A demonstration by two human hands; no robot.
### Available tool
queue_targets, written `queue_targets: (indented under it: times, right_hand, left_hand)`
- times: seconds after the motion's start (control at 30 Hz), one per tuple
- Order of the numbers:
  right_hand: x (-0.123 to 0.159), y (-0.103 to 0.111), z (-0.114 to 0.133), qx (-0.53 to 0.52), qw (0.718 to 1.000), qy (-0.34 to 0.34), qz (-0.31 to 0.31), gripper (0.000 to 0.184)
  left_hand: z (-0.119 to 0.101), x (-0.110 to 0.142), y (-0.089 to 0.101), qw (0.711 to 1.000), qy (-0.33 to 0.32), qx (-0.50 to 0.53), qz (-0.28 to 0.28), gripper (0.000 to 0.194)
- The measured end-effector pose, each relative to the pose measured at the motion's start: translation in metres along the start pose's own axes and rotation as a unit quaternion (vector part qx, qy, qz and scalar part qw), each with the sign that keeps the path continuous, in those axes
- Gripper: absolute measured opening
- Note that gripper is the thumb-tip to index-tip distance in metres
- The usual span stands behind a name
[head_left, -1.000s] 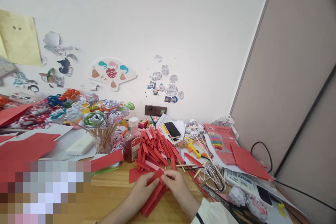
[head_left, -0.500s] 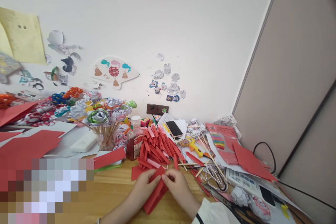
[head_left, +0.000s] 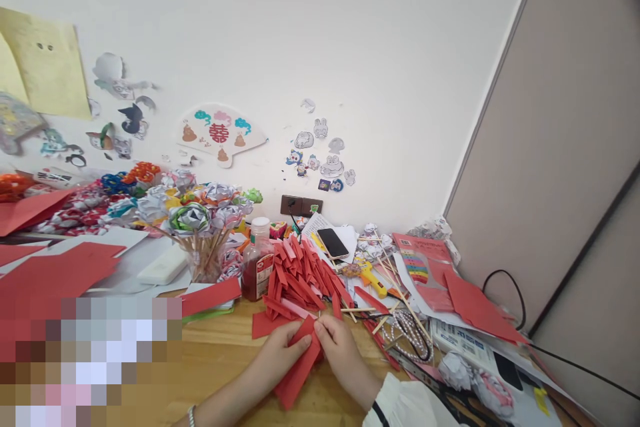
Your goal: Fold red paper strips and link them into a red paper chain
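Between my two hands is a folded strip of red paper (head_left: pixel 296 380), held just above the wooden table and slanting down toward me. My left hand (head_left: pixel 284 351) is closed on its left side, the thumb lying on top. With thumb and forefinger my right hand (head_left: pixel 340 350) pinches the upper right edge; its other fingers are curled and partly hidden. Just beyond my hands lies a heap of folded red paper strips (head_left: pixel 303 273), with a flat red piece (head_left: pixel 264 324) beside my left fingers.
Left of the heap stands a bottle of red liquid (head_left: pixel 257 267), near a jar of sticks (head_left: pixel 204 260) and paper flowers (head_left: pixel 190 219). A phone (head_left: pixel 333 243), a yellow glue gun (head_left: pixel 373 279), a string of beads (head_left: pixel 407 337) and black-handled scissors (head_left: pixel 457 403) lie to the right.
The red paper has closed from two spread layers into one flatter strip. My right hand has shifted slightly up and right along its edge, while the left still grips it.
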State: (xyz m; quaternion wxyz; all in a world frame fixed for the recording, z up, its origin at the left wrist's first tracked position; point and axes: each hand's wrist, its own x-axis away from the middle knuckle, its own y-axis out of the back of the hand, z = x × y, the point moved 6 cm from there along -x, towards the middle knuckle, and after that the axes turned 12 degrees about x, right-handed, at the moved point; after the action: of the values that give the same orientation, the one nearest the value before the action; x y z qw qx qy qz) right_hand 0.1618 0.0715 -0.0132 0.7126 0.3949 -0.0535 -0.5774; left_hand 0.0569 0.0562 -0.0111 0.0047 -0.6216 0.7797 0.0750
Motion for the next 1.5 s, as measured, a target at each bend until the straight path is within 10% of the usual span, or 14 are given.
queue_targets:
  times: [0.47, 0.67, 1.5]
  right_hand:
    - [0.003, -0.004, 0.005, 0.009, 0.999, 0.024, 0.046, 0.023]
    - [0.004, 0.002, 0.014, -0.015, 0.998, 0.018, 0.059, 0.02]
    - [0.007, 0.007, 0.02, 0.015, 0.996, 0.047, 0.075, 0.021]
  left_hand:
    - [0.014, 0.0, 0.015, 0.983, 0.072, 0.134, -0.099, 0.038]
    - [0.014, 0.001, 0.004, 0.968, 0.118, 0.221, -0.014, 0.036]
    - [0.0, 0.009, -0.001, 0.954, 0.175, 0.24, 0.031, 0.025]
